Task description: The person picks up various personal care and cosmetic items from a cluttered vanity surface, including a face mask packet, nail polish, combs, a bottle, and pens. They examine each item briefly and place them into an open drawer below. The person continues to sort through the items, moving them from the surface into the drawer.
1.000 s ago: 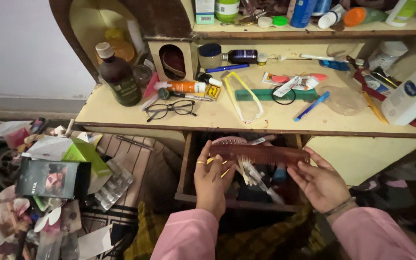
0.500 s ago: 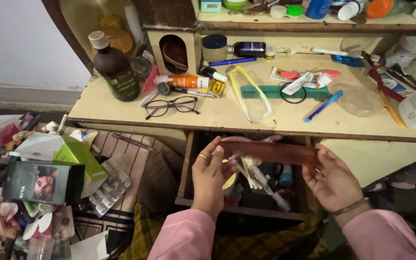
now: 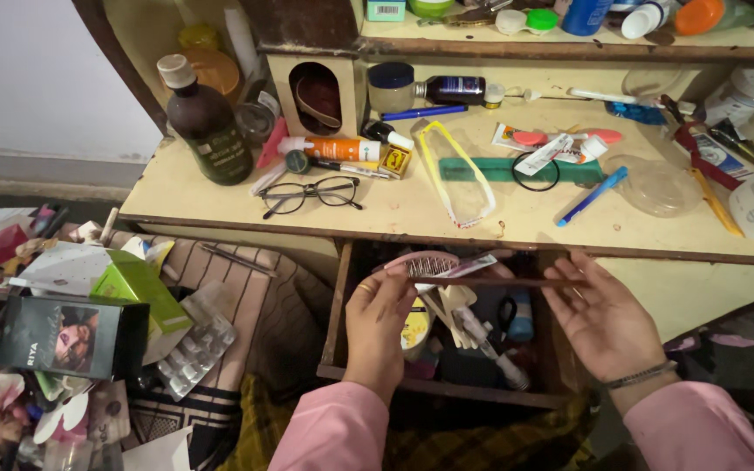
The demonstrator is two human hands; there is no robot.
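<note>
Reddish-brown comb [image 3: 490,282], pink sleeves [image 3: 333,432]

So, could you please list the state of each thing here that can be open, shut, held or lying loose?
comb: held level at both ends, edge-on to the camera
left hand: gripping the comb's left end
right hand: fingers on the comb's right end
drawer: pulled open, full of clutter
glasses: unfolded, lying on the desk
brown bottle: upright, capped
blue pen: capped, lying flat
</note>
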